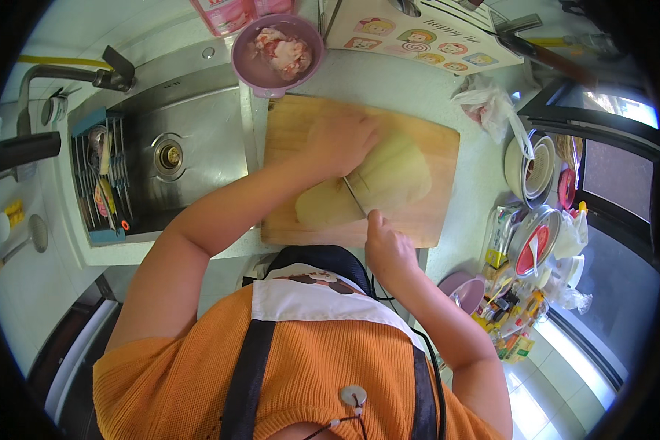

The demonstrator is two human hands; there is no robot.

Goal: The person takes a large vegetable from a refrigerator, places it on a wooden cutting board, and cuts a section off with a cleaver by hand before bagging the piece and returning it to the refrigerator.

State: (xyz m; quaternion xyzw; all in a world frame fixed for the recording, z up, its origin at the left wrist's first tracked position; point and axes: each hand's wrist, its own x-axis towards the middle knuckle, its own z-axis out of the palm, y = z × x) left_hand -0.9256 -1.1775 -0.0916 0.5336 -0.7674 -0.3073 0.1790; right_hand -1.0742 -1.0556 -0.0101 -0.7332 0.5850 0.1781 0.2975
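Observation:
A large pale green vegetable [399,170], of a kind I cannot settle, lies slantwise on a wooden cutting board [291,124]. My right hand [390,247] grips a knife [356,197] at the near side of the board. The narrow blade reaches up across the middle of the vegetable, and how deep it sits is unclear. Over the far left side of the vegetable rests my left hand [345,140], fingers bent and blurred by motion. It seems to touch the surface close to the blade's far end. The knife's handle is mostly covered by my right hand.
Left of the board is a steel sink [209,132] with a rack [102,176] of utensils and a tap [60,77]. A pink bowl [242,60] holding raw meat in liquid touches the board's far corner. Plastic bag [487,104], pots [533,159] and jars crowd the right.

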